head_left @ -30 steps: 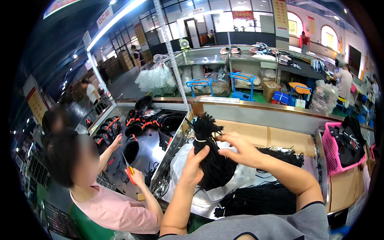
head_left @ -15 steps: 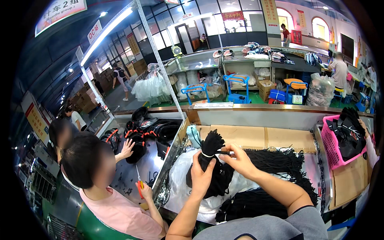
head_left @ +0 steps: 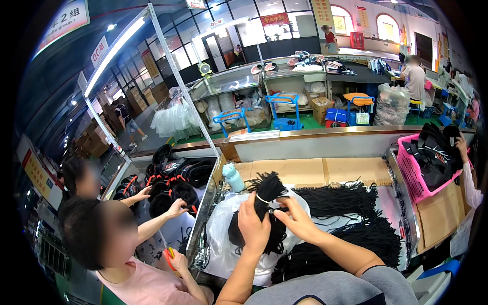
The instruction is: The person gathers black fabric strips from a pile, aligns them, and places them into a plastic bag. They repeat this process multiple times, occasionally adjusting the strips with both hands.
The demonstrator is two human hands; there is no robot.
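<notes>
My left hand (head_left: 252,226) is wrapped round a bundle of black cords (head_left: 270,187), shoelace-like, held upright over the bench. A thin white tie (head_left: 261,199) cinches the bundle near its top, where the loose ends fan out. The lower cords hang down behind and beside my left hand. My right hand (head_left: 296,219) is at the bundle's right side beside the tie, thumb and fingers pinched together; what lies between them is too small to make out. Below is a crumpled clear plastic bag (head_left: 217,223). Two rows of black cords, a far pile (head_left: 335,201) and a near pile (head_left: 340,249), lie to the right.
A pale blue bottle (head_left: 233,178) stands behind the bundle by cardboard sheets (head_left: 290,170). At left, a co-worker in pink holds orange-handled scissors (head_left: 169,256) near black, orange-trimmed shoe pieces (head_left: 173,195). A pink basket (head_left: 414,173) of black pieces stands at right; another person's hand touches its contents.
My right hand has come in closer to the bundle, lower beside the tie; before, it held a dark strand out to the right. The co-worker's free hand now touches the shoe pieces. The view has shifted.
</notes>
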